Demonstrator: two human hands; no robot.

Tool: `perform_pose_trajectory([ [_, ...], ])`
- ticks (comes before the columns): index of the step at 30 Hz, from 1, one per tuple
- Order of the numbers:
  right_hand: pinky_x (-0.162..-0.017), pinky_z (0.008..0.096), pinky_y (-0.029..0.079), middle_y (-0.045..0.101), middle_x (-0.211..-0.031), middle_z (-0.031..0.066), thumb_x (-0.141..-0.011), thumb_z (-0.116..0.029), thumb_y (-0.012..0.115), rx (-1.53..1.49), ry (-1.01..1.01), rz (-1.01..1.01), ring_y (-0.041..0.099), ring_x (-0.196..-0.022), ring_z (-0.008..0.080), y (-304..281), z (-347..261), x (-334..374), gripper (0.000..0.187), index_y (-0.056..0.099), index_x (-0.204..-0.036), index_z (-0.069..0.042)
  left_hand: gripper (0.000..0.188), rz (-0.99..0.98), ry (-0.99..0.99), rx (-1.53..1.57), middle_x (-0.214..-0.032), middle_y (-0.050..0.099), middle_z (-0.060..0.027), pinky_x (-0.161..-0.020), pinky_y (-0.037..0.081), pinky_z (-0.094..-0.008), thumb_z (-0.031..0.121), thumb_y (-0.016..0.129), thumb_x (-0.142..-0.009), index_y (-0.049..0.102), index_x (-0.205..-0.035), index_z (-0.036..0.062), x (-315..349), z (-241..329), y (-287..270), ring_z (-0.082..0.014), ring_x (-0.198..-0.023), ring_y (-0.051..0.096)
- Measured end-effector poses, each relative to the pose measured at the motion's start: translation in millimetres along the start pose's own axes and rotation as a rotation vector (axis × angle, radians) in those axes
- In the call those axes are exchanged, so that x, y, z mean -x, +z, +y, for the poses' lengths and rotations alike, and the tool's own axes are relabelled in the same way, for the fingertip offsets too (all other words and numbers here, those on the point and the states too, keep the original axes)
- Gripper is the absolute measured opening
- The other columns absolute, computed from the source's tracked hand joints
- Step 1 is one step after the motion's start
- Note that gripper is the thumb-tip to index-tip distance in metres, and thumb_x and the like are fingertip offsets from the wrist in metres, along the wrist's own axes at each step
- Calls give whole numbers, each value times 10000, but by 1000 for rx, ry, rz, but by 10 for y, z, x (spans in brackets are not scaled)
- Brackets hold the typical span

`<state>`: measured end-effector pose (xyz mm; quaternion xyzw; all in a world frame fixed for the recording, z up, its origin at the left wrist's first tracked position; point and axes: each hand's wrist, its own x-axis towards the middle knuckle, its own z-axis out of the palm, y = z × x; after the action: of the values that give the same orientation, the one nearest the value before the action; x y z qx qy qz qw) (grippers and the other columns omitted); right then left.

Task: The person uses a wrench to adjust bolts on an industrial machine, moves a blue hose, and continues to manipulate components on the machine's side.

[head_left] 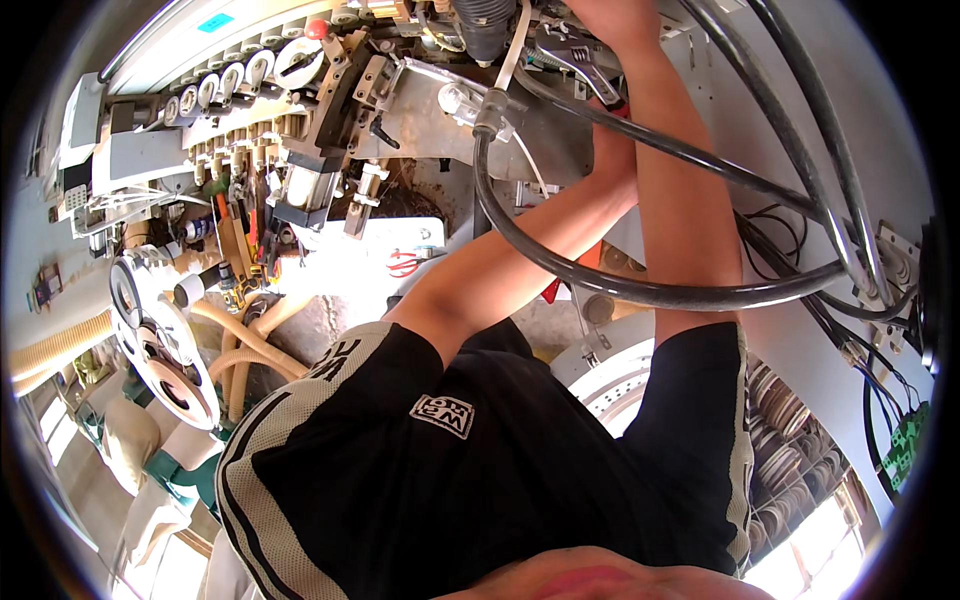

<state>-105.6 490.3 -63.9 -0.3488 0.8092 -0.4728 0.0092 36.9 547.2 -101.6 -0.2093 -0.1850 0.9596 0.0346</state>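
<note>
My left hand (pixel 612 146) reaches across to the upper right of the machine, its fingers partly hidden behind a black cable. It is closed round the dark and red handle end of an adjustable wrench (pixel 582 60), whose metal head points up and left. My right hand (pixel 614 20) is at the top edge, just above the wrench, with its fingers mostly cut off, so I cannot see what it touches. Left of the wrench are a dark ribbed cylinder (pixel 484 28) and a grey metal plate (pixel 430 125). A thick black cable (pixel 640 290) loops in front of both forearms.
Rollers (pixel 232 76) and a red ball knob (pixel 316 30) line the machine's left side. Red-handled scissors (pixel 404 264) lie on a bright white surface. Lower left are a white wheel assembly (pixel 165 340) and beige hoses (pixel 250 345). A green circuit board (pixel 906 446) with wires hangs far right.
</note>
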Motion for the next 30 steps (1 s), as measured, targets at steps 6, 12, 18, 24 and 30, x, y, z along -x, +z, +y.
perform_pose_trajectory([
  [6,-720,366,518,684,-864,66,-886,-229,812,4,55,-16,619,-770,176,-14,-5,17,337,663,-1093,-9,874,39,222,-227,-1098,668,-68,-865,532,-461,815,140,-982,615,-1218,120,-484,-159,-231,-254,-1057,635],
  [12,-715,367,518,687,-865,67,-883,-228,814,20,122,-23,622,-769,175,-104,-3,42,339,664,-1097,-13,471,-143,295,-543,-860,651,-68,-470,498,-373,515,384,-1080,574,-1090,84,-259,320,-463,-200,-619,634],
  [18,-710,368,518,690,-867,68,-879,-228,816,17,186,-35,624,-767,175,-111,-61,73,341,666,-1102,-18,133,227,172,-1012,-815,612,-73,-433,452,-339,53,642,-977,524,-1034,72,527,1226,-174,-157,-555,576],
  [24,-705,369,518,694,-869,70,-876,-228,818,18,231,-52,627,-765,175,-66,-236,30,344,668,-1107,-22,208,96,6,-1113,-813,608,-50,-482,454,-307,139,684,-976,610,-1164,89,718,1801,-104,-148,-605,577],
  [30,-700,370,518,697,-870,71,-872,-227,820,38,285,-72,629,-764,174,-106,-349,19,347,670,-1112,-27,117,165,179,-1093,-876,599,-59,-524,512,-354,166,566,-1056,469,-1075,101,829,988,-313,-165,-642,591],
])
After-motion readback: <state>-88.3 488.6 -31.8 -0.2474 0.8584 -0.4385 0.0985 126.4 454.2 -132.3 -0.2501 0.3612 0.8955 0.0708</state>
